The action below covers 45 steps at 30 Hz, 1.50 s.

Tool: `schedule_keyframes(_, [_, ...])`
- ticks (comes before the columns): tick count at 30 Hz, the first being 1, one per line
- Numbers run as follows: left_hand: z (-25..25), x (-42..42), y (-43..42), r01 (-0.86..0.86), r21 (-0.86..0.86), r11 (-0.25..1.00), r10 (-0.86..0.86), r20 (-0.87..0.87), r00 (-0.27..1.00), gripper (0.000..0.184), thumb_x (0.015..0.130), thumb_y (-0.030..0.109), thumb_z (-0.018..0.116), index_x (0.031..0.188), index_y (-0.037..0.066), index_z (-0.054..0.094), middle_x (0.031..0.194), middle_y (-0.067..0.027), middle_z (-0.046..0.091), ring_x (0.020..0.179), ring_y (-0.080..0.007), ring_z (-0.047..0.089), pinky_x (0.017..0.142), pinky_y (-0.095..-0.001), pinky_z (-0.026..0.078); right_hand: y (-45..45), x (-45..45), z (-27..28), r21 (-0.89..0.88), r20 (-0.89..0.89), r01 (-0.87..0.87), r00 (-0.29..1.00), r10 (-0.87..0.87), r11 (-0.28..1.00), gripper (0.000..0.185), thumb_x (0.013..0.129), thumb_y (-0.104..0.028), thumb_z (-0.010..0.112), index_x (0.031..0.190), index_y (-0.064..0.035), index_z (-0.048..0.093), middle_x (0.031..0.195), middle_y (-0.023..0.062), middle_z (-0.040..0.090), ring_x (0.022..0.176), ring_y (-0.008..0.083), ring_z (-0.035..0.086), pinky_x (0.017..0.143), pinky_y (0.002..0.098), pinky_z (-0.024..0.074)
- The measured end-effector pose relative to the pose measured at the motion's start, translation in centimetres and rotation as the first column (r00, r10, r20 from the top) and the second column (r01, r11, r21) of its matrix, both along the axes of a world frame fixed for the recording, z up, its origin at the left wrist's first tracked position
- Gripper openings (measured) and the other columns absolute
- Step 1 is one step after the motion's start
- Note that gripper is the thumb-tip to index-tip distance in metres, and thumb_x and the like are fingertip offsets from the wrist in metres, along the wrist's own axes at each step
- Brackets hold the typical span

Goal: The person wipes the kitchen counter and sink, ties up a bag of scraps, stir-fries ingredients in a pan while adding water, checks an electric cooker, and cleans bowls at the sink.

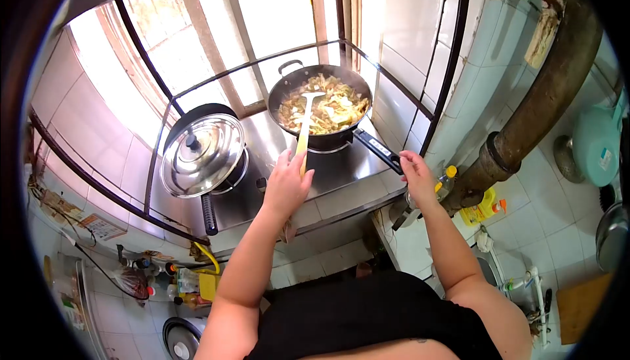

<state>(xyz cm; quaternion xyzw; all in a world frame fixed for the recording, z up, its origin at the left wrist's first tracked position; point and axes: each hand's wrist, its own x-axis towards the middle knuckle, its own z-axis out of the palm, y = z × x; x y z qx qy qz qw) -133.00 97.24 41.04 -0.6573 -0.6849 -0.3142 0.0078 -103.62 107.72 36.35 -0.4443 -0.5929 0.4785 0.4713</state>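
Note:
A black wok [283, 92] full of chopped, browned food [341, 107] stands on the right burner of the steel stove. My left hand [287, 181] is closed round the yellow handle of a spatula [306, 120], whose pale head rests on the food. At the end of the wok's black handle [377, 148], my right hand [418, 175] has its fingers closed on the tip. On the left burner sits a second pan [209, 109], mostly covered by a shiny metal lid [202, 155] with a dark knob.
A dark metal frame [252, 63] surrounds the stove's back and sides. Bottles [448, 180] and a yellow container [479, 208] stand right of my right hand, near a thick brown pipe [535, 124]. More bottles [190, 281] are at the lower left.

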Motion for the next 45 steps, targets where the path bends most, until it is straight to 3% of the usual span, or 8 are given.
schedule_keyframes(4, [0.0, 0.3, 4.7, -0.117, -0.258, 0.959, 0.083, -0.137, 0.987, 0.068, 0.08, 0.018, 0.069, 0.137, 0.001, 0.037, 0.113, -0.0319, 0.053, 0.099, -0.0449, 0.06, 0.085, -0.048, 0.051, 0.8, 0.1, 2.1, 0.21, 0.464, -0.17, 0.884, 0.055, 0.963, 0.052, 0.085, -0.032, 0.069, 0.127, -0.0034, 0.055, 0.102, 0.013, 0.067, 0.085, 0.0239, 0.066, 0.076, 0.0345, 0.0504])
schedule_keyframes(18, [16.0, -8.1, 5.1, -0.27, -0.233, 0.934, 0.051, -0.661, 0.748, 0.027, 0.086, 0.007, 0.046, 0.107, 0.001, 0.062, 0.085, -0.0222, 0.067, 0.084, -0.0377, 0.066, 0.075, -0.0477, 0.052, 1.6, -0.6, 1.6, 0.31, 0.601, -0.268, 0.799, 0.03, 0.912, 0.051, 0.087, -0.031, 0.062, 0.132, -0.0077, 0.054, 0.092, 0.0214, 0.063, 0.082, 0.0388, 0.062, 0.074, 0.0469, 0.0497])
schedule_keyframes(22, [21.4, -2.8, 10.3, -0.541, -0.388, 0.746, 0.08, -0.754, 0.652, 0.024, 0.08, 0.005, 0.048, 0.088, 0.0, 0.07, 0.093, -0.0222, 0.068, 0.084, -0.0347, 0.068, 0.077, -0.0412, 0.054, 1.0, -0.5, 2.5, 0.339, 0.631, -0.281, 0.776, 0.005, 0.898, 0.051, 0.086, -0.03, 0.063, 0.13, -0.0057, 0.055, 0.087, 0.0191, 0.063, 0.077, 0.0377, 0.062, 0.068, 0.0458, 0.0502])
schedule_keyframes(23, [22.9, -2.3, 12.8, -0.649, -0.561, 0.514, -0.082, -0.785, 0.614, 0.024, 0.079, 0.004, 0.048, 0.087, -0.001, 0.069, 0.086, -0.0207, 0.069, 0.073, -0.0304, 0.069, 0.068, -0.0391, 0.056, 1.0, -0.5, 2.8, 0.331, 0.621, -0.276, 0.783, 0.012, 0.903, 0.05, 0.085, -0.029, 0.064, 0.129, -0.0059, 0.056, 0.087, 0.0189, 0.063, 0.077, 0.0374, 0.062, 0.069, 0.0454, 0.0499])
schedule_keyframes(28, [23.7, -10.3, 18.1, -0.545, -0.834, 0.09, 0.234, -0.514, 0.825, 0.026, 0.093, 0.023, 0.051, 0.082, 0.003, 0.063, 0.062, -0.0043, 0.055, 0.045, -0.0131, 0.044, 0.044, -0.03, 0.038, 1.7, 0.1, 3.0, 0.287, 0.607, -0.319, 0.79, 0.086, 0.903, 0.05, 0.084, -0.028, 0.065, 0.127, -0.0055, 0.058, 0.081, 0.0157, 0.062, 0.069, 0.0349, 0.061, 0.062, 0.0435, 0.0496])
schedule_keyframes(32, [16.6, -17.0, 15.7, -0.259, -0.946, 0.197, 0.485, -0.136, 0.864, 0.033, 0.093, 0.039, 0.06, 0.082, 0.007, 0.063, 0.06, -0.0013, 0.05, 0.046, -0.0108, 0.044, 0.042, -0.0274, 0.036, 2.1, 0.1, 2.6, 0.341, 0.577, -0.338, 0.812, 0.088, 0.877, 0.05, 0.082, -0.026, 0.066, 0.127, -0.0055, 0.058, 0.077, 0.0139, 0.06, 0.065, 0.0332, 0.06, 0.058, 0.0417, 0.0483])
schedule_keyframes(38, [6.1, -16.1, 15.4, 0.085, -0.75, 0.656, 0.216, 0.295, 0.931, 0.022, 0.089, 0.023, 0.064, 0.105, 0.008, 0.069, 0.055, 0.0007, 0.05, 0.043, -0.0082, 0.047, 0.038, -0.0247, 0.036, 2.3, 0.1, 2.6, 0.397, 0.573, -0.338, 0.818, 0.058, 0.853, 0.051, 0.08, -0.024, 0.068, 0.127, -0.0069, 0.058, 0.075, 0.0125, 0.059, 0.063, 0.0305, 0.059, 0.058, 0.0398, 0.0475])
schedule_keyframes(45, [8.8, -17.2, 11.9, 0.011, -0.477, 0.879, -0.193, -0.334, 0.923, 0.038, 0.079, 0.025, 0.069, 0.116, 0.017, 0.065, 0.078, -0.0174, 0.065, 0.074, -0.0351, 0.064, 0.068, -0.0425, 0.05, 1.8, -0.2, 3.7, 0.311, 0.565, -0.309, 0.821, 0.087, 0.899, 0.051, 0.079, -0.024, 0.07, 0.127, -0.0091, 0.058, 0.08, 0.0115, 0.064, 0.066, 0.0272, 0.061, 0.062, 0.035, 0.0493])
